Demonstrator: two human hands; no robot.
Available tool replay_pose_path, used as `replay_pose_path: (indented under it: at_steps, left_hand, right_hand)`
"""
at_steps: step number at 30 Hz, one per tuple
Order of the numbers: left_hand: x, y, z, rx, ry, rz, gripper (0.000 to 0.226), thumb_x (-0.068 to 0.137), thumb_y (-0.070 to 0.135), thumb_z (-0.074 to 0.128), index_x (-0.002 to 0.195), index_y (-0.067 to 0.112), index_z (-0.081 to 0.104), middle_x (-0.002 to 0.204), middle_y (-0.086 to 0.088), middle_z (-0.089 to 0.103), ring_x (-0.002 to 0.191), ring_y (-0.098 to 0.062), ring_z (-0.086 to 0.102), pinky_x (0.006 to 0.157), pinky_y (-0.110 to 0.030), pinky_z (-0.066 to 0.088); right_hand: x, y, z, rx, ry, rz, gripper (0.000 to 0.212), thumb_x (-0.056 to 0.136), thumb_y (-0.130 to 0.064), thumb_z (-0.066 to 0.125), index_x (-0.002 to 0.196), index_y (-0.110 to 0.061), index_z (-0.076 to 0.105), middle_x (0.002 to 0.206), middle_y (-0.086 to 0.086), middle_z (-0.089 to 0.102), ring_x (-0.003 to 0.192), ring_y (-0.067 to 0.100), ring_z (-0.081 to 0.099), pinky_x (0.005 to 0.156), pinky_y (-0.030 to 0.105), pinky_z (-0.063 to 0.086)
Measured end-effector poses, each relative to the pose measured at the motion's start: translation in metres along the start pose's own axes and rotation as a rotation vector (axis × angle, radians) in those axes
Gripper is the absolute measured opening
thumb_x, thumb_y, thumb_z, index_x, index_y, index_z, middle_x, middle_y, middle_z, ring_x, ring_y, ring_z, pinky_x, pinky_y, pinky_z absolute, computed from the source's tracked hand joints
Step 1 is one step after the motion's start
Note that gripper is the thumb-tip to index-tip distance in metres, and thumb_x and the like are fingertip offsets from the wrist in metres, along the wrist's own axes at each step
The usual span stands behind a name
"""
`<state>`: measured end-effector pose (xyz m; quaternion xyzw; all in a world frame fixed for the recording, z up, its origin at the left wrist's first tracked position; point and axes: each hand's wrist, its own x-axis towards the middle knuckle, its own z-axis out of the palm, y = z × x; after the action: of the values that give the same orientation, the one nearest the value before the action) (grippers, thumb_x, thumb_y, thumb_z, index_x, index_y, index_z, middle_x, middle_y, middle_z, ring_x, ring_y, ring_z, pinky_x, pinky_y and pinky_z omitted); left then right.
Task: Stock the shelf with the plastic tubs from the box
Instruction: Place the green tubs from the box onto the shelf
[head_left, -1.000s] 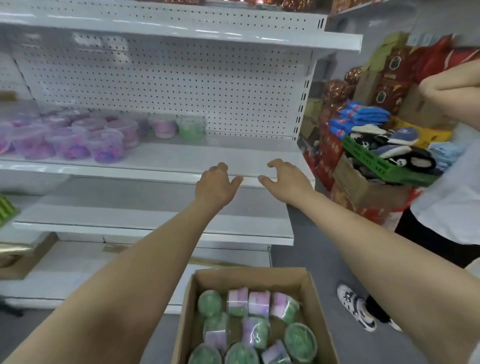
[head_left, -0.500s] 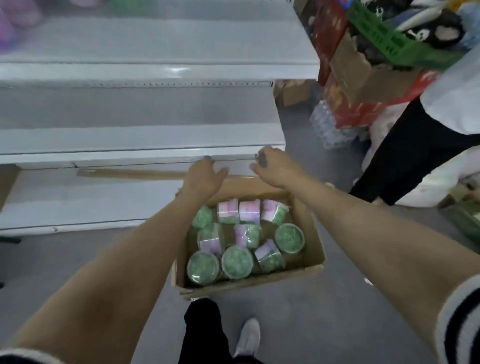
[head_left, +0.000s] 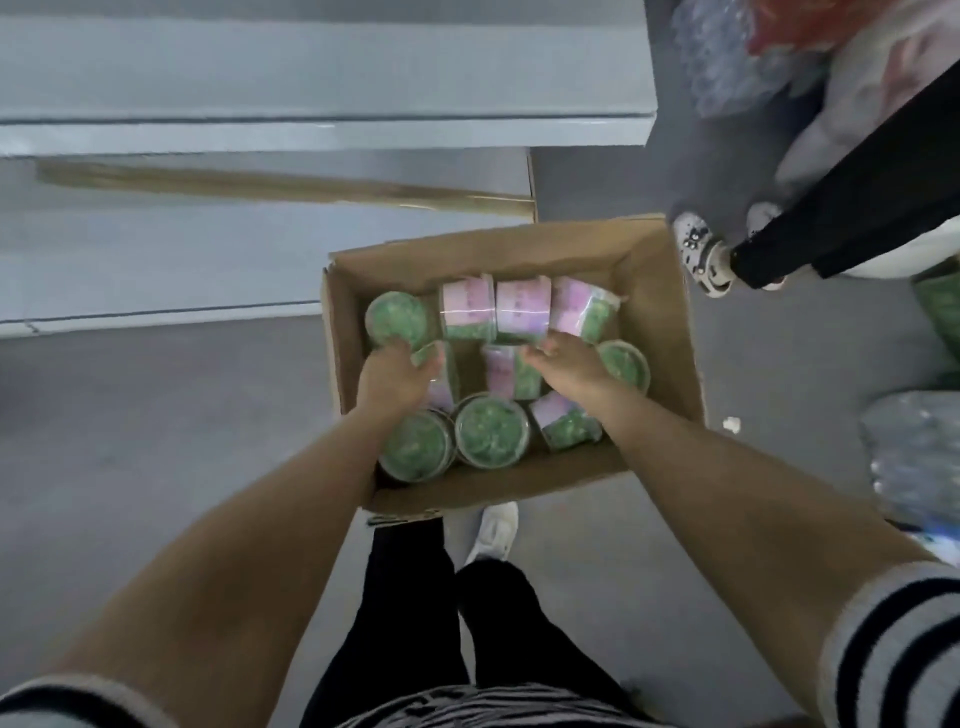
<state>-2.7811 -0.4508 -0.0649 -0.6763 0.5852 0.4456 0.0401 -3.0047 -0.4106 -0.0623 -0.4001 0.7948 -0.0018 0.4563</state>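
An open cardboard box (head_left: 660, 332) sits on the grey floor below me, holding several clear plastic tubs of green filling with pink labels. Some stand upright, like one tub (head_left: 491, 428) at the front; others lie on their sides, like one (head_left: 522, 306) at the back. My left hand (head_left: 392, 376) is inside the box, fingers curled over a tipped tub (head_left: 434, 364) in the middle left. My right hand (head_left: 563, 364) reaches onto another tipped tub (head_left: 511, 371) in the centre. Neither tub is lifted. White shelves (head_left: 322, 130) run across the top of the view.
A strip of flat cardboard (head_left: 291, 189) lies on the lowest shelf board behind the box. Another person's dark trouser leg (head_left: 852, 192) and white shoe (head_left: 701, 254) stand close to the box's right far corner. Wrapped bottle packs (head_left: 914, 452) sit at right. My own legs are just behind the box.
My view has dropped from the shelf front to the box. Both hands came down from the shelf edge, passed the box's far rim and now rest on tubs inside it.
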Motion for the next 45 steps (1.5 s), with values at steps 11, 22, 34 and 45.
replay_pose_path:
  at_steps: [11, 22, 34, 45]
  left_hand:
    - [0.087, -0.024, 0.052, 0.171, -0.088, -0.115, 0.081, 0.062, 0.083, 0.043, 0.1, 0.013, 0.06, 0.106, -0.016, 0.062, 0.095, -0.034, 0.061, 0.075, -0.04, 0.05]
    - [0.085, -0.005, 0.063, 0.317, 0.013, -0.212, 0.074, 0.077, 0.062, 0.066, 0.124, 0.006, 0.054, 0.134, -0.018, 0.041, 0.123, -0.032, 0.041, 0.095, -0.043, 0.042]
    - [0.082, -0.013, 0.055, 0.149, 0.009, -0.294, 0.057, 0.079, 0.05, 0.067, 0.112, 0.004, 0.063, 0.124, -0.014, 0.049, 0.112, -0.026, 0.049, 0.074, -0.029, 0.036]
    - [0.041, -0.014, 0.025, -0.199, 0.012, -0.41, 0.043, 0.077, 0.047, 0.072, 0.09, 0.006, 0.069, 0.088, -0.011, 0.069, 0.082, -0.026, 0.065, 0.073, -0.036, 0.056]
  right_hand:
    - [0.064, 0.014, 0.033, 0.212, 0.072, 0.288, 0.055, 0.087, -0.058, 0.062, 0.123, -0.017, 0.062, 0.119, 0.006, 0.066, 0.108, 0.028, 0.063, 0.088, 0.035, 0.051]
    - [0.088, 0.022, 0.041, 0.283, 0.067, 0.39, 0.046, 0.082, -0.061, 0.06, 0.113, -0.028, 0.065, 0.1, 0.001, 0.067, 0.085, 0.022, 0.066, 0.069, 0.037, 0.061]
    - [0.094, 0.014, 0.032, 0.623, -0.078, 0.605, 0.021, 0.09, -0.023, 0.069, 0.104, -0.014, 0.057, 0.097, 0.009, 0.063, 0.08, 0.022, 0.063, 0.061, 0.031, 0.053]
    - [0.034, 0.023, 0.008, 0.781, -0.028, 0.635, 0.051, 0.071, -0.029, 0.077, 0.118, -0.017, 0.061, 0.111, 0.007, 0.057, 0.092, 0.028, 0.058, 0.08, 0.039, 0.055]
